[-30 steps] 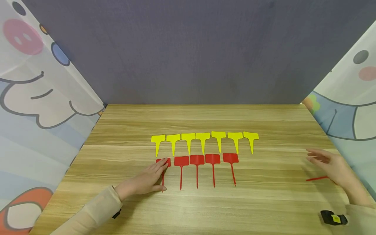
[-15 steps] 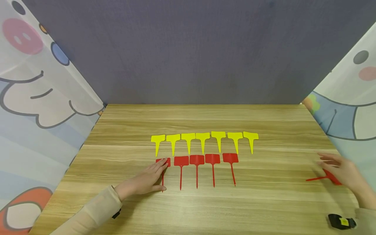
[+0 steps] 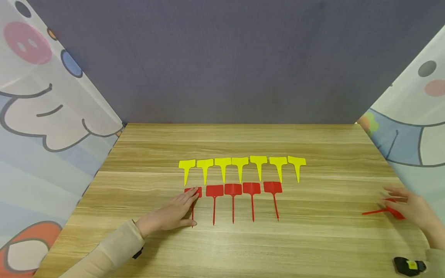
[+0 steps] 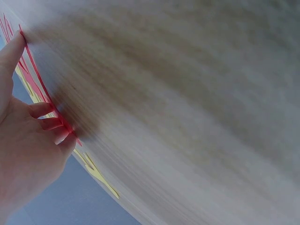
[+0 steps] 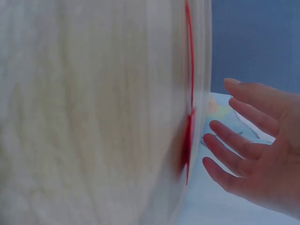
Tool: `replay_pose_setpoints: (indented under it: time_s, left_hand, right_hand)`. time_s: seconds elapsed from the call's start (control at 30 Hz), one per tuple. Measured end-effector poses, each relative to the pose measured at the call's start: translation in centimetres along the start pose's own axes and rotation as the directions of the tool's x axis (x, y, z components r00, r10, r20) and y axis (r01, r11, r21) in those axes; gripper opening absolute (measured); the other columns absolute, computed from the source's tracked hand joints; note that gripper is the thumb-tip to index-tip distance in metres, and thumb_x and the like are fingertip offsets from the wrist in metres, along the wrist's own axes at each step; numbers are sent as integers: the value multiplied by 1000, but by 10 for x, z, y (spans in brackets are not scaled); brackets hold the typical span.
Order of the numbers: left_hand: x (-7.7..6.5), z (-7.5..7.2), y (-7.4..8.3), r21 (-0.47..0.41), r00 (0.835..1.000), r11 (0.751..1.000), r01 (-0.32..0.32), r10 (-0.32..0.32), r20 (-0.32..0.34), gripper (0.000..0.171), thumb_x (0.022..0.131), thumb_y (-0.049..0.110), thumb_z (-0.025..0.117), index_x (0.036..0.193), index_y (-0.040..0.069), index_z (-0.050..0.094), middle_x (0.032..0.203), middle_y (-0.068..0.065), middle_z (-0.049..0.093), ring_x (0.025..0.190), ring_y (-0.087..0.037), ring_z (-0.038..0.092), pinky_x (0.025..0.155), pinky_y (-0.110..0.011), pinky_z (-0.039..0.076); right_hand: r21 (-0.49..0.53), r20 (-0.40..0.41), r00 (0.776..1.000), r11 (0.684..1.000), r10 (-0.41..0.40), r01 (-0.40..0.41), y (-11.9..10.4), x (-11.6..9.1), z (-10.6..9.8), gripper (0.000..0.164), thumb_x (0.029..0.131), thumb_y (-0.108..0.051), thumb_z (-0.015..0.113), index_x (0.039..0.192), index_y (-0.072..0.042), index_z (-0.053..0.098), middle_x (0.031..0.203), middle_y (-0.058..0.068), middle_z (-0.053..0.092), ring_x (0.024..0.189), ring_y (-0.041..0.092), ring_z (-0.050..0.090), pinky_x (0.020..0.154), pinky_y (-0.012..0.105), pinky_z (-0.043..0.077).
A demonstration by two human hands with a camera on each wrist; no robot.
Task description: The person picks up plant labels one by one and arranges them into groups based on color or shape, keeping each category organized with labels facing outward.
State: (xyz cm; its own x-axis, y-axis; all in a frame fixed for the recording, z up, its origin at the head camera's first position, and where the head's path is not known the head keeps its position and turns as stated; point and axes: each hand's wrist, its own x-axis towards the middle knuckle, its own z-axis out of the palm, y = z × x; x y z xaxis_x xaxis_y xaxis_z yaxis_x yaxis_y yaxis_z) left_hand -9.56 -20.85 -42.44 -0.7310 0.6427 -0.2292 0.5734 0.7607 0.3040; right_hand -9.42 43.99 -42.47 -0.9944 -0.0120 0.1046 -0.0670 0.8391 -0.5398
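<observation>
My left hand [image 3: 172, 212] rests on the leftmost red plant label [image 3: 188, 190], fingertips on its head and thumb beside the lower end of its stem. In the left wrist view the fingers [image 4: 41, 109] lie extended along this red label. Far to the right, my right hand [image 3: 411, 206] hovers above another red plant label [image 3: 373, 212], partly covering its head. The right wrist view shows that red label [image 5: 188, 140] flat on the table, with the spread fingers [image 5: 234, 138] apart from it and nothing between them.
A row of several yellow plant labels [image 3: 240, 162] lies behind several more red plant labels [image 3: 233, 189] on the wooden table [image 3: 313, 243]. A grey panel [image 3: 240, 61] stands at the back; cartoon-printed cloths [image 3: 62, 100] flank both sides.
My right hand has moved right and slightly toward me over the far-right red plant label, whose head has come into sight. The left hand has stayed in place.
</observation>
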Motion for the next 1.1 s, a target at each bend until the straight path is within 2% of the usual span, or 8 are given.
replay_pose_setpoints:
  time_s: [0.3, 0.47, 0.53, 0.63, 0.73, 0.87, 0.97, 1.1]
  left_hand:
    - [0, 1, -1, -10, 1000, 1000, -1, 1, 2, 81, 83, 47, 54, 138, -3, 22, 147, -16, 9, 133, -28, 11, 106, -44, 18]
    - [0, 0, 0, -12, 1000, 1000, -2, 2, 0, 81, 83, 46, 55, 137, -4, 23, 146, -17, 10, 133, -28, 11, 105, -44, 18]
    - [0, 0, 0, -13, 1000, 1000, -2, 2, 1, 81, 83, 46, 54, 138, -4, 22, 146, -16, 10, 133, -28, 11, 105, -44, 18]
    - [0, 1, -1, -16, 1000, 1000, -2, 2, 1, 81, 83, 46, 54, 138, -3, 22, 147, -16, 9, 134, -28, 11, 106, -44, 18]
    - [0, 1, -1, -17, 1000, 1000, -2, 2, 1, 81, 83, 47, 54, 138, -3, 22, 147, -16, 9, 134, -28, 10, 106, -44, 18]
    - [0, 1, -1, -20, 1000, 1000, -2, 2, 0, 81, 83, 47, 54, 138, -3, 22, 147, -16, 10, 134, -28, 10, 106, -44, 17]
    - [0, 1, -1, -23, 1000, 1000, -2, 2, 2, 81, 83, 47, 55, 138, -3, 22, 147, -16, 9, 134, -28, 10, 106, -44, 17]
    - [0, 0, -1, -24, 1000, 1000, -1, 1, 2, 82, 82, 47, 55, 138, -4, 22, 147, -16, 10, 134, -28, 10, 106, -44, 17]
  right_hand:
    - [-108, 30, 997, 992, 67, -64, -1, -1, -2, 48, 71, -17, 74, 100, 15, 53, 93, 41, 52, 62, -21, 30, 49, 7, 34]
    - [-125, 43, 996, 990, 75, -70, 7, -1, -3, 40, 70, -19, 74, 97, 6, 58, 88, 39, 55, 62, 14, 59, 49, 11, 34]
    - [-140, 43, 996, 988, 74, -67, 9, -1, -3, 33, 70, -20, 75, 93, -2, 60, 86, 38, 55, 62, 27, 59, 49, 14, 35]
    - [-147, 48, 996, 987, 71, -63, 10, -2, -4, 28, 69, -22, 75, 90, -12, 60, 86, 38, 55, 60, 6, 56, 50, 15, 34]
    - [-144, 61, 996, 988, 71, -62, 12, -2, -5, 25, 68, -24, 76, 86, -24, 58, 86, 38, 56, 57, -16, 38, 52, 17, 33]
    - [-155, 100, 992, 986, 80, -64, 14, -1, -6, 28, 68, -25, 76, 90, -14, 62, 86, 38, 56, 59, -13, 43, 52, 16, 33]
    - [-171, 135, 987, 983, 90, -66, 12, 0, -7, 49, 69, -25, 75, 99, 10, 58, 88, 41, 54, 66, 16, 61, 51, 18, 37]
    - [-179, 151, 984, 982, 93, -65, 9, 1, -7, 60, 70, -22, 74, 100, 22, 50, 89, 42, 52, 73, 47, 55, 50, 22, 39]
